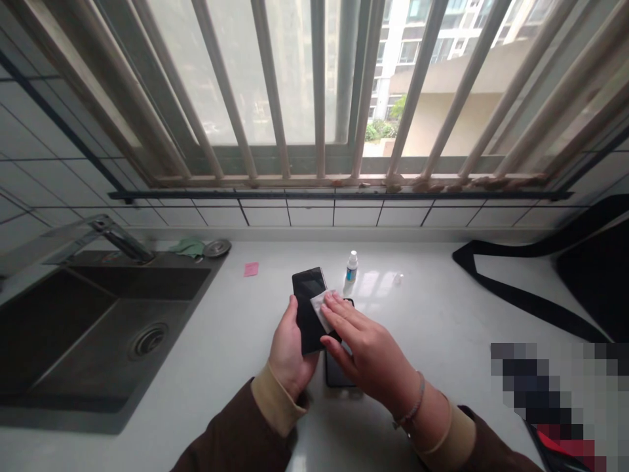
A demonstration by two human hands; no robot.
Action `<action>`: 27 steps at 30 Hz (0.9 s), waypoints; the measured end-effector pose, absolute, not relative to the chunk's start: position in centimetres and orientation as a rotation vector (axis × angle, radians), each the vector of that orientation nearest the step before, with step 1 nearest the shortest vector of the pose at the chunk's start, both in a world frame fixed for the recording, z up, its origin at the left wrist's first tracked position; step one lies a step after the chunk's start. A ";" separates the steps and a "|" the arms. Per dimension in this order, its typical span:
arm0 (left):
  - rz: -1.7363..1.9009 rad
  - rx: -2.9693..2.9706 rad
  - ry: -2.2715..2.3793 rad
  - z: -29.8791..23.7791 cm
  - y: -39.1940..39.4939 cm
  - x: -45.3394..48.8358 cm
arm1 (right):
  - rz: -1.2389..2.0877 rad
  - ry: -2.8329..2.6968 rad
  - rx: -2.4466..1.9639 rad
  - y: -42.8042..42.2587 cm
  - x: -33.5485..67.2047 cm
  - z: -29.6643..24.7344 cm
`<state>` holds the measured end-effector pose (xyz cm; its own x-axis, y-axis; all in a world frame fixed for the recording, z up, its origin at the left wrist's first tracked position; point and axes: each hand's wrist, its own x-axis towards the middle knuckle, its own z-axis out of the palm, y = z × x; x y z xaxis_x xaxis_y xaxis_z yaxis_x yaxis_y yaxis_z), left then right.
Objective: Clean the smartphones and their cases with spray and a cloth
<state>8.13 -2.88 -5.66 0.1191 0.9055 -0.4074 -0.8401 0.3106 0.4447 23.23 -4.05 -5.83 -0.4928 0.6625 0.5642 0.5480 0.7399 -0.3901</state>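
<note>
My left hand [289,351] grips a black smartphone [308,288] from its left edge, holding it tilted above the white counter [236,341]. Fingers of my right hand [366,347] are pressed together on a small white wipe [322,305] against the phone's dark screen. Under my right hand a second dark flat object [337,373], like a phone or case, lies on the counter. A small white bottle with a blue label [350,267] stands just behind the phone, and its small clear cap [398,278] lies to the right.
A dark sink [93,328] with a metal faucet [118,239] fills the left. A pink sachet [251,269], a green cloth [189,246] and a metal plug [217,248] lie near it. A black strap and bag [555,288] sit right. A barred window [319,92] is behind.
</note>
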 end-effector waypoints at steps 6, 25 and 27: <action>1.350 0.053 0.703 -5.7 -2.7 7.6 | 0.315 -2.185 -0.820 -4.7 22.8 -5.9; 1.279 0.217 0.780 -5.2 -3.2 8.2 | 0.770 -1.597 -1.072 -4.7 22.3 -7.8; 1.228 0.240 0.797 -5.2 -3.6 8.5 | 0.731 -1.574 -1.103 -4.5 22.5 -7.7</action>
